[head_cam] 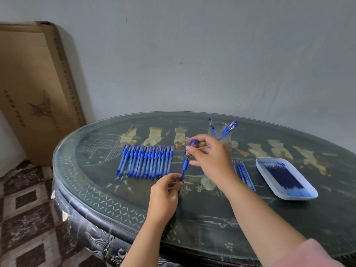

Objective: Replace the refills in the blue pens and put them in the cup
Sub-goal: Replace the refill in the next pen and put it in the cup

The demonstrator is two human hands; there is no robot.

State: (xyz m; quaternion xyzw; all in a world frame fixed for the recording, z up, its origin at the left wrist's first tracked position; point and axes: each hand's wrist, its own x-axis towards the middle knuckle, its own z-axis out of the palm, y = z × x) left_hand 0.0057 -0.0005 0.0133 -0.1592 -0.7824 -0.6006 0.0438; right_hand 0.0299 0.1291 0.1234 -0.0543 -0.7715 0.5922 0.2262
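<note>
Desk [202, 218] edge was recorded as curved, sweeping from far left round to the near side; its right part was cut off by the frame. Open surface was noted along the front edge and between the pen row [146, 160] and the tray [298, 198]. The cup [216, 130], with several blue pens in it, was partly hidden behind the right grip [210, 157]. Loose refills [245, 174] were partly covered by the right forearm. The held pen [185, 164] was kept tilted above the desk centre. Its lower end was pinched and hidden by the left grip [165, 191], and its capped upper end was closed on by the right fingertips. A translucent blue barrel and a darker blue sleeve were seen
</note>
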